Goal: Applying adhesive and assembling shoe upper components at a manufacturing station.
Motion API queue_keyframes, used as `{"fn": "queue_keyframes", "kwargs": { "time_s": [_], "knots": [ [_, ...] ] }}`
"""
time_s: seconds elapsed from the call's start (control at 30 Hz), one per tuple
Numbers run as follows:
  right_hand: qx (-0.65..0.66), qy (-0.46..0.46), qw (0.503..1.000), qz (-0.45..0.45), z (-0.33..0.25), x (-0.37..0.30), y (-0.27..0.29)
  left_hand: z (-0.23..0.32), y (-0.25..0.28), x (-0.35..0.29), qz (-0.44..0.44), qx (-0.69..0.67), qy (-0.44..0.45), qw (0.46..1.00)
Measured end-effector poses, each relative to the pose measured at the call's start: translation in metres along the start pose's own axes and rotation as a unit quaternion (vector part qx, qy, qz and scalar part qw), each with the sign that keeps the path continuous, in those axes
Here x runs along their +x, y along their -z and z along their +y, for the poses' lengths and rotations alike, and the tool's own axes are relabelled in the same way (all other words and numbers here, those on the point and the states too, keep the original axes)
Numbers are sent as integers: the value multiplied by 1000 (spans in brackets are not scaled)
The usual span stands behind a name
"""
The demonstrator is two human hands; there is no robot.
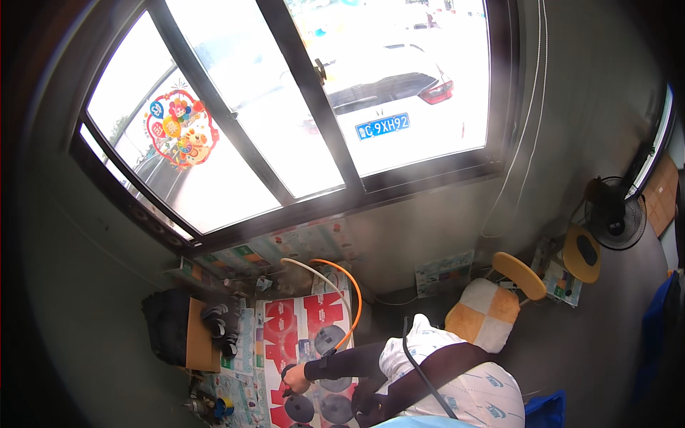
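Neither of my hands shows in the head view. Below centre another person in a white patterned shirt (485, 385) leans toward a table on the left. That person's hand (297, 379), at the end of a dark sleeve (346, 362), is closed around a small dark thing that I cannot make out. Under and around that hand lie several dark grey discs (299, 408) on a red and white printed sheet (280, 319). An orange hose (356, 292) and a pale hose (330, 284) arch down to the table beside the sleeve.
A cardboard box (204, 335) with black parts stands at the table's left. A chair with a checked cushion (485, 312) is right of centre, and a black fan (615, 214) is farther right. A blue bin (544, 410) sits bottom right. A window (421, 182) fills the far wall.
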State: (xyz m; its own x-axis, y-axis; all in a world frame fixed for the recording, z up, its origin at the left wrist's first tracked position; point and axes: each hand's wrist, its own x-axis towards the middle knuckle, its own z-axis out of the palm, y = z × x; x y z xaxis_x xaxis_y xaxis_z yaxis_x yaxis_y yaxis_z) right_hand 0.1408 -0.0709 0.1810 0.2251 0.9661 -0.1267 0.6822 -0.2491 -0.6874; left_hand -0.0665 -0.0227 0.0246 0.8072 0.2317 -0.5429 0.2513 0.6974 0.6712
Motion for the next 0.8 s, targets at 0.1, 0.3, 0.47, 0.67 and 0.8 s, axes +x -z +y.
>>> {"fn": "queue_keyframes", "kwargs": {
  "time_s": [0.1, 0.3, 0.47, 0.67, 0.8],
  "knots": [
    [15, -7, 1000, 1, 0, -3, 5, 1, -1, 3, -3, 4, 4, 1000],
    [18, -7, 1000, -17, -15, -4, 13, 1, 17, -6, 12, -11, -8, 1000],
    [-13, -36, 999, -17, -10, 17, 2, 7, 45, -31, 56, -20, -39, 997],
    [-10, -2, 997, -76, -32, 33, -26, -56, 116, -116, 174, -107, -96, 974],
    [-25, 57, 998, -15, 0, 75, -58, -109, 165, -220, 60, -282, -180, 941]
  ]
}}
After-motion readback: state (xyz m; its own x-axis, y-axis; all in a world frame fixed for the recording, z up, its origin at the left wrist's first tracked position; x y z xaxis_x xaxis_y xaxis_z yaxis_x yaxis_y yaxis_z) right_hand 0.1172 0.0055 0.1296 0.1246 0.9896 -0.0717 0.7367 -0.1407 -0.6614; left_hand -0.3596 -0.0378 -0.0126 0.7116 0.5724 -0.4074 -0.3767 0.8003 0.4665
